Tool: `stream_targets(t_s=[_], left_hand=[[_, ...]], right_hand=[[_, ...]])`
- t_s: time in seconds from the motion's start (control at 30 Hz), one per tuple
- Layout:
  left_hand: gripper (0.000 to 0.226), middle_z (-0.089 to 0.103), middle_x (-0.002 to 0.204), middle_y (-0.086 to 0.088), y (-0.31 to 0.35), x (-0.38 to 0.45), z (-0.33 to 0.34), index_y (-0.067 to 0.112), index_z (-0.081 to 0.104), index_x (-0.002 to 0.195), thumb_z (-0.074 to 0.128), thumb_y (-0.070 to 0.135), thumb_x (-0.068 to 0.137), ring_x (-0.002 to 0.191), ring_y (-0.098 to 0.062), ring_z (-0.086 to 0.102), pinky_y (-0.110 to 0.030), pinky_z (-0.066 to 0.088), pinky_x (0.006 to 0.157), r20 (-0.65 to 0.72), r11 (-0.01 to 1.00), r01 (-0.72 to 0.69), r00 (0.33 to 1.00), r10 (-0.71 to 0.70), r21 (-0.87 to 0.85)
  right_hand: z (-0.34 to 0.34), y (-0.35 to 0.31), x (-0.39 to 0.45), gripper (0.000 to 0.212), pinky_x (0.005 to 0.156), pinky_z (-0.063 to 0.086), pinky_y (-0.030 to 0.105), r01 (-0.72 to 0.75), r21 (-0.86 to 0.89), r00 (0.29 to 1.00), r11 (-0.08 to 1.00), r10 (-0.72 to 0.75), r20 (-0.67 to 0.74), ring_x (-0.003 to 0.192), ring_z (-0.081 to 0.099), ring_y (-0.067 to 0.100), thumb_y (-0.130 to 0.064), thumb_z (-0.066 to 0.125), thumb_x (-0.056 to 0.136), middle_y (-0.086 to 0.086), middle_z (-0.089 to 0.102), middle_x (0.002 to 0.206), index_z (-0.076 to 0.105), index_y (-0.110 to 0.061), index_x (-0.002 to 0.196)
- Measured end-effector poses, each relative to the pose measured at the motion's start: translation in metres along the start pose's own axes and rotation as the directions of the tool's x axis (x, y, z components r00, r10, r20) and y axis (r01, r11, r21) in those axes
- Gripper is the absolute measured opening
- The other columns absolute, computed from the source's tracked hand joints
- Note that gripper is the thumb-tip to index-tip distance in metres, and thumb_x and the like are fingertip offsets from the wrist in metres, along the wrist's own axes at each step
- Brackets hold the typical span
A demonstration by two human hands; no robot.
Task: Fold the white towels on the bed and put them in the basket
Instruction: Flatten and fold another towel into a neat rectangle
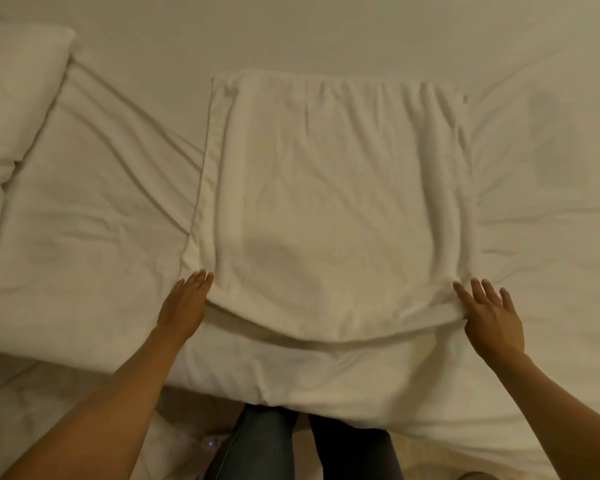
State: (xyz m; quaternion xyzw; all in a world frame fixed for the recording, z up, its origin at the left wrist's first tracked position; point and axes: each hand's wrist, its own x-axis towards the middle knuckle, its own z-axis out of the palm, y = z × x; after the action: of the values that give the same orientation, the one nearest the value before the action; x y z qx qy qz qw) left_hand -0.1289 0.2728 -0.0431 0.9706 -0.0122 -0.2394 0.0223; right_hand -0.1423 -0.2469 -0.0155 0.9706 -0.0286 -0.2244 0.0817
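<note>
The white terry towel point(340, 202) lies doubled on the bed point(84, 209), both hands flat at its near corners. Left hand point(184, 306) has fingers together, right hand point(492, 320) fingers spread, neither pinching. Best square those edges before the next fold.

A white pillow point(18, 88) rests at far left on rumpled bedding; grey trouser legs point(257, 441) (the wearer's own) show at bottom edge.

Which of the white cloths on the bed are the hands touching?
The towel in the middle, thick and doubled over; the pillow at far left lies untouched.
</note>
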Motion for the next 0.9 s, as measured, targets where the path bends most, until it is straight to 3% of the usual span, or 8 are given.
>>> stream_targets(t_s=[0.3, 0.57, 0.73, 0.9], left_hand=[[0.063, 0.025, 0.156, -0.017, -0.007, 0.071, -0.078, 0.003, 0.026, 0.147, 0.038, -0.014, 0.088, 0.145, -0.025, 0.025, -0.038, 0.019, 0.118, -0.154, 0.997, 0.045, 0.987, -0.054, -0.064], [0.062, 0.024, 0.156, -0.018, 0.01, 0.186, -0.161, 0.002, 0.027, 0.147, 0.036, -0.014, 0.088, 0.144, -0.027, 0.028, -0.041, 0.027, 0.116, -0.245, 0.998, 0.069, 0.967, -0.07, -0.015], [0.06, 0.024, 0.156, -0.015, 0.019, 0.266, -0.199, 0.003, 0.025, 0.148, 0.035, -0.012, 0.091, 0.137, -0.034, 0.038, -0.046, 0.039, 0.106, -0.257, 0.99, 0.112, 0.958, -0.131, -0.088], [0.062, 0.022, 0.156, -0.019, 0.025, 0.35, -0.251, 0.001, 0.019, 0.149, 0.038, -0.011, 0.091, 0.129, -0.044, 0.043, -0.049, 0.037, 0.106, -0.276, 0.993, 0.12, 0.954, -0.116, -0.003]], right_hand=[[-0.068, 0.007, 0.074, 0.067, 0.117, 0.018, 0.045, -0.082, 0.057, 0.988, 0.995, 0.088, -0.126, 0.144, 0.017, 0.033, 0.006, 0.041, 0.085, 0.017, 0.023, 0.155, 0.027, -0.015, 0.147], [-0.138, 0.001, 0.186, 0.056, 0.118, 0.01, 0.047, -0.083, -0.01, 0.969, 0.996, 0.079, -0.233, 0.146, 0.009, 0.032, -0.009, 0.031, 0.095, 0.015, 0.016, 0.157, 0.02, -0.018, 0.149], [-0.169, -0.005, 0.269, 0.058, 0.119, 0.008, 0.046, -0.114, -0.039, 0.962, 0.993, 0.101, -0.254, 0.146, 0.008, 0.031, -0.008, 0.03, 0.093, 0.011, 0.016, 0.158, 0.02, -0.02, 0.149], [-0.206, 0.002, 0.348, 0.053, 0.118, 0.006, 0.046, -0.161, -0.053, 0.939, 0.986, 0.136, -0.315, 0.146, 0.007, 0.03, -0.01, 0.026, 0.096, 0.011, 0.019, 0.157, 0.024, -0.02, 0.148]])
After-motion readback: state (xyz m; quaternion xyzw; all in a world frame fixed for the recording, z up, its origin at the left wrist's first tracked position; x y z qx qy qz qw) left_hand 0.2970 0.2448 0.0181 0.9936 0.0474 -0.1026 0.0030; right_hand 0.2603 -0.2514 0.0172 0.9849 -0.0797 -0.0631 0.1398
